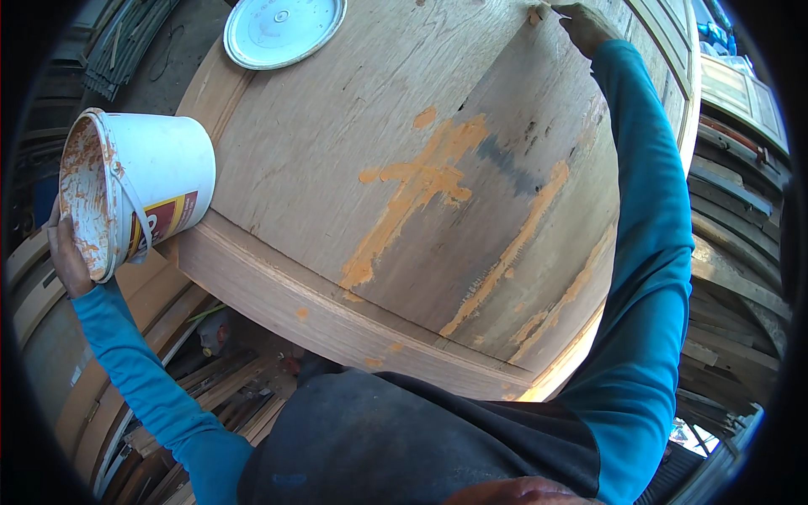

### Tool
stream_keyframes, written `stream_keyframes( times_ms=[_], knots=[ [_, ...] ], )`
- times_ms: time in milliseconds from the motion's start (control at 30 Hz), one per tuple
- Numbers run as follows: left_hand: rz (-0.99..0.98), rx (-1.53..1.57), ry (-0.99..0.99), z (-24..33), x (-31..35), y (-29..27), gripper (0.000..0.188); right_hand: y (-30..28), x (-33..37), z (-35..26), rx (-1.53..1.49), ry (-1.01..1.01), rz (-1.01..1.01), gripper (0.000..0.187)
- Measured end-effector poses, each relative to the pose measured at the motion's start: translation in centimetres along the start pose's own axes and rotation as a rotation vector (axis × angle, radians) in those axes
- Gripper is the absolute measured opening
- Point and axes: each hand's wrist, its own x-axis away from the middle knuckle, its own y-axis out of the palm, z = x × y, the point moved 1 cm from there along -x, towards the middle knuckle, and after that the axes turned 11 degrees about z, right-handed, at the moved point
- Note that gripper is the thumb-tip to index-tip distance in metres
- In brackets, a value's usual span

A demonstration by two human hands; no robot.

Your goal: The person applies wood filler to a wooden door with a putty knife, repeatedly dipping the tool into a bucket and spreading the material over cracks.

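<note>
My left hand (67, 252) is closed on the rim of a white plastic bucket (172, 160), tipped on its side with its mouth to the left. Orange-brown filler smears the inside of the bucket. Far off at the top, my right hand (585, 29) reaches over a wooden door panel (311, 160), its fingers closed. A small dab of filler (535, 15) shows at its fingertips; whatever tool it grips is too hidden to name. Patches of orange wood filler (417, 181) cover cracks and seams in the middle and right of the panel.
A round white lid (282, 29), smeared at its edge, lies on the panel's far left. Stacked boards (732, 244) stand along the right, with more timber (109, 328) at the lower left. Long thin strips (126, 50) lie at the upper left.
</note>
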Motion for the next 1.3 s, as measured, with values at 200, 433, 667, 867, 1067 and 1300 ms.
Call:
stream_keyframes(
  times_ms=[200,433,667,867,1067,1300],
  knots=[
    [-0.068,-0.121,0.194,0.8,2.8,-0.3,0.042,-0.1,-3.1,-4.3,0.333,-0.145,-0.336,0.035],
    [-0.130,-0.256,0.634,0.2,5.0,-1.1,0.053,1.2,-3.1,-3.5,0.708,-0.653,-0.519,0.034],
    [-0.051,0.074,0.486,1.9,6.3,1.9,0.053,0.3,4.1,-12.6,0.600,-0.389,-0.622,0.040],
    [0.161,0.347,-0.103,6.6,6.8,6.3,0.047,-0.4,11.1,-20.0,0.123,0.261,-0.219,0.035],
    [0.106,0.335,-0.162,7.4,6.7,6.4,0.050,-5.3,11.0,-17.0,-0.153,0.317,-0.259,0.041],
    [0.055,0.271,-0.190,6.8,6.0,5.7,0.050,-1.6,0.8,-3.3,0.027,0.286,-0.333,0.042]
  ],
)
